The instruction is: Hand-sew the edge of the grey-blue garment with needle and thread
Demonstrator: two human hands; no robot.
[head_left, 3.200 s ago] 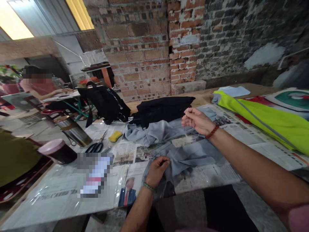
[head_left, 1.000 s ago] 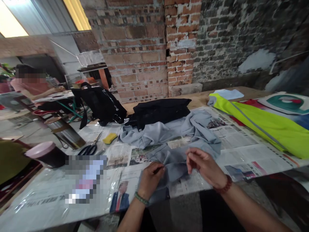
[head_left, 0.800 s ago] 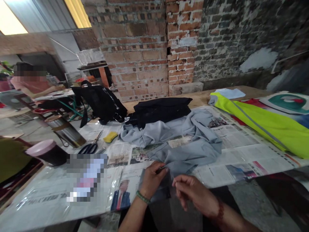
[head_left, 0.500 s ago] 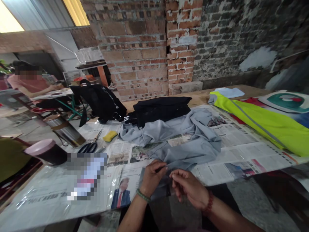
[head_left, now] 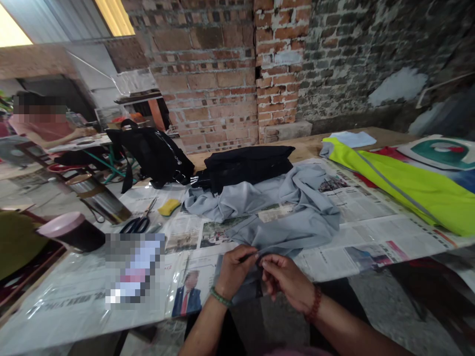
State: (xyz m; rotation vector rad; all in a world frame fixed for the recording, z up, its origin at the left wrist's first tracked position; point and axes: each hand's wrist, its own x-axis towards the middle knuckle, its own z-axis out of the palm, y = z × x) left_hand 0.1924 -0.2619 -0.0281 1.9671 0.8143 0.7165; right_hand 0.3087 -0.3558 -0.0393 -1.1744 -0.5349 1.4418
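Pinches gray cloth (head_left: 293, 230) with the left hand (head_left: 234, 271) and, just beside that hand, holds the right hand (head_left: 288, 281) with fingertips together.

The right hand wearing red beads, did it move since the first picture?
Yes, the right hand came toward the camera, away from the folded black cloth.

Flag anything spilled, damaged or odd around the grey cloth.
No spill visible. The grey cloth is rumpled but shows no visible damage. The brick wall behind looks worn, its surface patchy. The steel flask appears tilted, though that may be just lens distortion.
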